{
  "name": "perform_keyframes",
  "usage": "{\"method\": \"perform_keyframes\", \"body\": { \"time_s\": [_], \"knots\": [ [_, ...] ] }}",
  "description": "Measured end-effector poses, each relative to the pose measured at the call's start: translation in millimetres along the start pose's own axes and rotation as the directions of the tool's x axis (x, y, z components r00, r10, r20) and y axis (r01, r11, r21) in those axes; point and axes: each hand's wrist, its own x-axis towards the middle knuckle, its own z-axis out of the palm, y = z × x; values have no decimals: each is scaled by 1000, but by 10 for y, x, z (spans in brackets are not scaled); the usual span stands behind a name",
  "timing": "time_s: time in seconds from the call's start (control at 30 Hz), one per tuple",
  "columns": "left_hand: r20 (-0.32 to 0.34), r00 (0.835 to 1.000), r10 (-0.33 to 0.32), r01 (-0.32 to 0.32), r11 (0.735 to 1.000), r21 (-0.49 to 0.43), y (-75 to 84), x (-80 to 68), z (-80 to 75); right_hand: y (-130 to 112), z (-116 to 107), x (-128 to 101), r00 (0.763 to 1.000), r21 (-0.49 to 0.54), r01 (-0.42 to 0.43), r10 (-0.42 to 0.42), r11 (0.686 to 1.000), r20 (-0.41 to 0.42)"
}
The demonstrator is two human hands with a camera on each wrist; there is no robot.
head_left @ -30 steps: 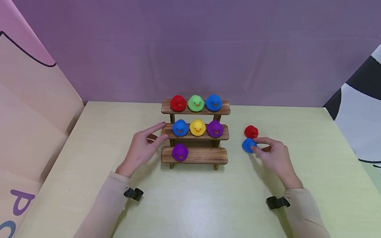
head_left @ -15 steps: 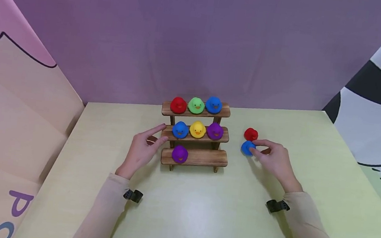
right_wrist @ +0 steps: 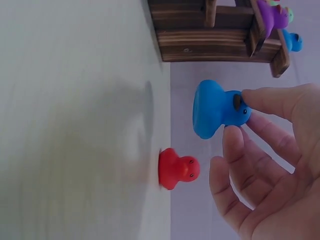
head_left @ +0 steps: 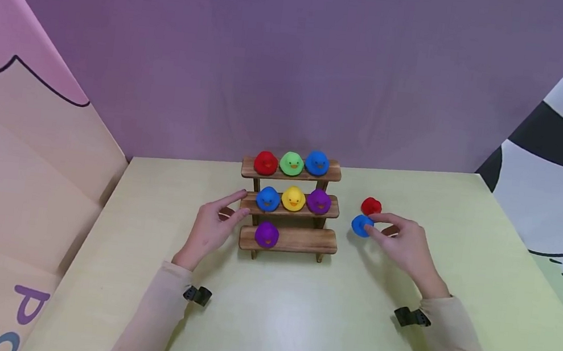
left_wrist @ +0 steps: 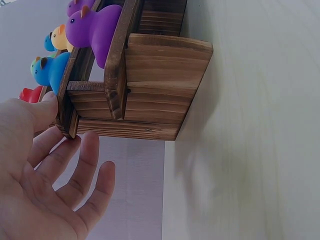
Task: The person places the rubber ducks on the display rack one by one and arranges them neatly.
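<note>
My right hand [head_left: 403, 242] pinches a blue rubber duck [right_wrist: 210, 110] by its head, between thumb and fingertips. In the right wrist view the duck is lifted off the table, its flat base in full sight. A red rubber duck [right_wrist: 175, 169] sits on the table just behind it. My left hand [head_left: 211, 231] holds the left end of the middle step of a three-step wooden stand [head_left: 305, 241], thumb on the front and index finger behind. Alone at the left of the bottom step is a purple duck [head_left: 267, 234].
On the top step stand a red duck [head_left: 265, 163], a green duck [head_left: 291, 164] and a blue one. The middle step carries a blue duck, a yellow duck [head_left: 293, 198] and a purple one. Behind the table [head_left: 266, 322] rises a purple backdrop [head_left: 293, 62].
The right hand has raised the blue duck and brought it a little left, away from the red duck. My left hand keeps its place on the stand. The head view has tilted slightly upward.
</note>
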Motion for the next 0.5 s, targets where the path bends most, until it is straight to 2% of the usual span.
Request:
{"method": "perform_keyframes", "body": {
  "time_s": [0.5],
  "knots": [
    [-12, 1000, -3, 3, 1000, 11, 27, -21, 6, -202, 34, -103, 1000, 58, 28, -28, 998, 3]
  ]
}}
